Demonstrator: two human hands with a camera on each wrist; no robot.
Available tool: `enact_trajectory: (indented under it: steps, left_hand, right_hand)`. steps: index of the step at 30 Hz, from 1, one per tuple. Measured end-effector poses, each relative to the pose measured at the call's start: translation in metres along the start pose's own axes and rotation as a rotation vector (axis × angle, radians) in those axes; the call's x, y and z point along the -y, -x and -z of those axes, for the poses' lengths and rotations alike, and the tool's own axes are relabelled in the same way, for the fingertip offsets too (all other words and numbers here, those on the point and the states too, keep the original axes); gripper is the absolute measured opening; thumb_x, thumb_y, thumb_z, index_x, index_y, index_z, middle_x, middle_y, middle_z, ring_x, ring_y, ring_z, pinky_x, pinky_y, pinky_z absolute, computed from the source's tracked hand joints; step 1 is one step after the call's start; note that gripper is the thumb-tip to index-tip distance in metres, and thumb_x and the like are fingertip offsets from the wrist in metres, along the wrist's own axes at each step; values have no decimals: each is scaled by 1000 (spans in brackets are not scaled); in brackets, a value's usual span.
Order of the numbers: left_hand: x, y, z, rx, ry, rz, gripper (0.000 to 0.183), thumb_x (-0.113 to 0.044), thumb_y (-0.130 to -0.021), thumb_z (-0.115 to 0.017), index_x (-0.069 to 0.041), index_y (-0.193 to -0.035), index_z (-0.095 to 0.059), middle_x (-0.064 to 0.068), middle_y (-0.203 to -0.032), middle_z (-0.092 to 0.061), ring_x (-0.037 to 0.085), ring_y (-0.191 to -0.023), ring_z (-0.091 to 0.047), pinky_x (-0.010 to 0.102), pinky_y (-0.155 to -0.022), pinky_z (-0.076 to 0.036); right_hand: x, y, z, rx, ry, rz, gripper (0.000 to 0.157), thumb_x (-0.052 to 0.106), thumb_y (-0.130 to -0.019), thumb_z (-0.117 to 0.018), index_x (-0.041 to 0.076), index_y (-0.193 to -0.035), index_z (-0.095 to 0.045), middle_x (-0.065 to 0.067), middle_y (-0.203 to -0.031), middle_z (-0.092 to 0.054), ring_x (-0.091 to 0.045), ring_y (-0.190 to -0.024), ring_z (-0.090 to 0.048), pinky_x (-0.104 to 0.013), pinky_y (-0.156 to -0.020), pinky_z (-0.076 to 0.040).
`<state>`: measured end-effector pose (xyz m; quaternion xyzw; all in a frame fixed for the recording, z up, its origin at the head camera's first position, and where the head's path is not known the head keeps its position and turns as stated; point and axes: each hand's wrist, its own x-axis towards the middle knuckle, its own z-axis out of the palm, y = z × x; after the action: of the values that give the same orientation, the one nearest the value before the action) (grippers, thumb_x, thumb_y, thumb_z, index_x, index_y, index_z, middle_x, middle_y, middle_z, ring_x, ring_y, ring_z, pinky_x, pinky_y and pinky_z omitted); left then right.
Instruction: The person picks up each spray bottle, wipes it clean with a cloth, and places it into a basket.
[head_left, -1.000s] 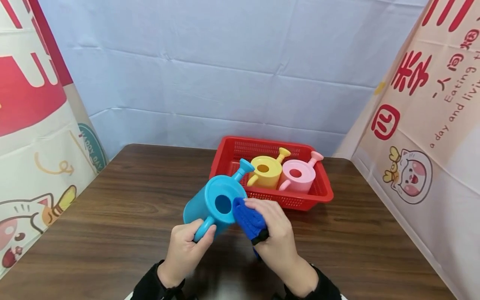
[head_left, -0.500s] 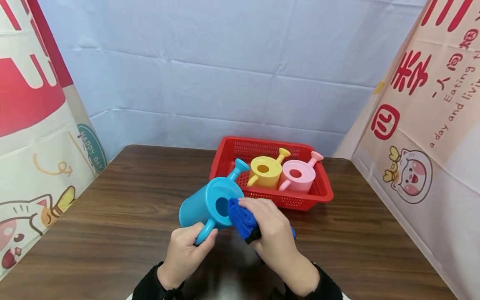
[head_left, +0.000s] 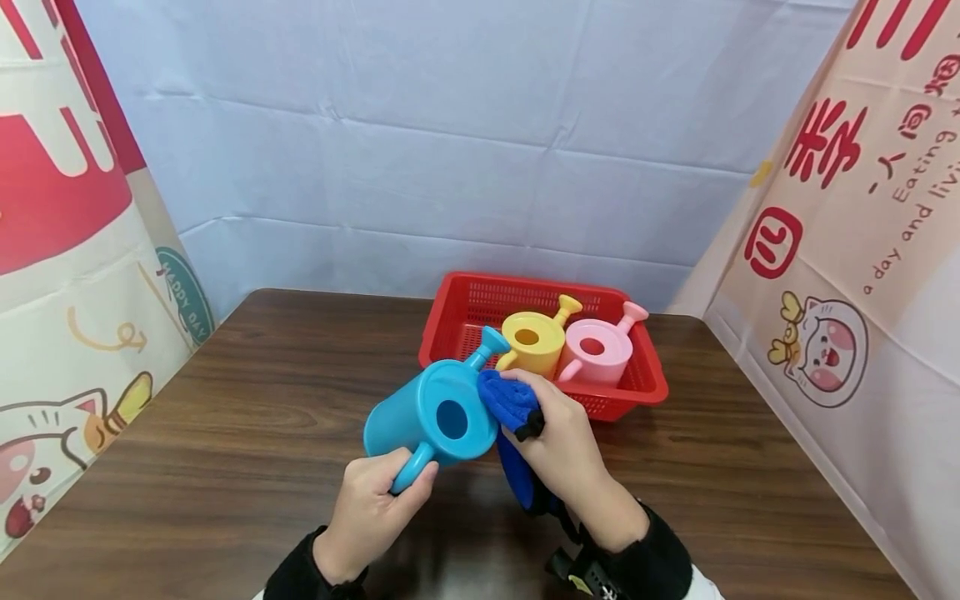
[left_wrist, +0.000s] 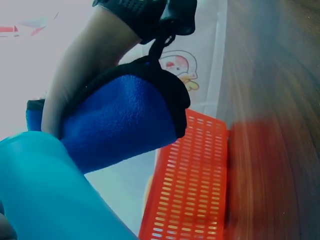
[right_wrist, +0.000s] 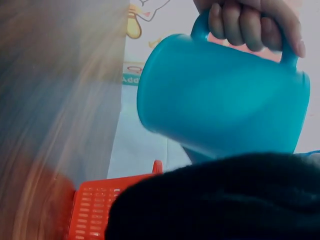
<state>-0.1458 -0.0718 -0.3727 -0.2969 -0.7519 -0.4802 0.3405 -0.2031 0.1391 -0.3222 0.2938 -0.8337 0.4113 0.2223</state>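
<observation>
My left hand [head_left: 381,508] grips the handle of a blue toy watering can [head_left: 420,412], its fingers curled round the handle in the right wrist view. The can is tilted above the table, its round top opening facing me and its spout pointing toward the basket. My right hand [head_left: 558,442] holds a folded blue cloth [head_left: 510,400] with black edging against the right side of the can's top. Part of the cloth hangs below that hand. In the left wrist view the cloth [left_wrist: 120,120] is bunched round the right hand's fingers, close to the can [left_wrist: 50,185].
A red perforated basket [head_left: 645,383] stands at the back of the brown wooden table [head_left: 262,417]. In it sit a yellow watering can [head_left: 536,354] and a pink watering can [head_left: 600,358]. A pale sheet [head_left: 420,150] hangs behind, with printed curtains on both sides.
The right hand and cloth have moved from over the can's top, beside the opening, to its right rim. The blue can has shifted slightly right and down while the left hand keeps its grip.
</observation>
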Motion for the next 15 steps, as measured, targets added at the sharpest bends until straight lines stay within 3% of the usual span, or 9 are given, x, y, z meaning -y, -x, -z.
enact_trajectory:
  steps: [4,10,15]
  left_hand:
    - [0,0,-1,-14,-18,8,38,-2,-83,-67,-15,-62,-38,-4,-53,-31,-2,-47,-32,11,-43,-31]
    - [0,-3,0,-27,-74,25,40,-2,-83,-67,-15,-62,-35,-5,-53,-29,-2,-47,-30,12,-43,-29]
    - [2,-4,-1,-14,-107,42,41,-10,-89,-63,-15,-62,-33,-6,-54,-26,-4,-48,-25,10,-43,-26]
  right_hand:
    - [4,6,-2,-20,26,47,62,-2,-61,-85,8,-116,-57,-10,-112,-63,-28,-102,-60,-47,-80,-50]
    - [20,17,-7,-30,65,259,74,-2,-49,-90,9,-115,-59,-7,-109,-64,-22,-100,-61,-41,-78,-52]
    - [35,24,-11,14,45,402,73,6,-55,-89,7,-119,-56,-6,-116,-62,-21,-105,-59,-40,-83,-50]
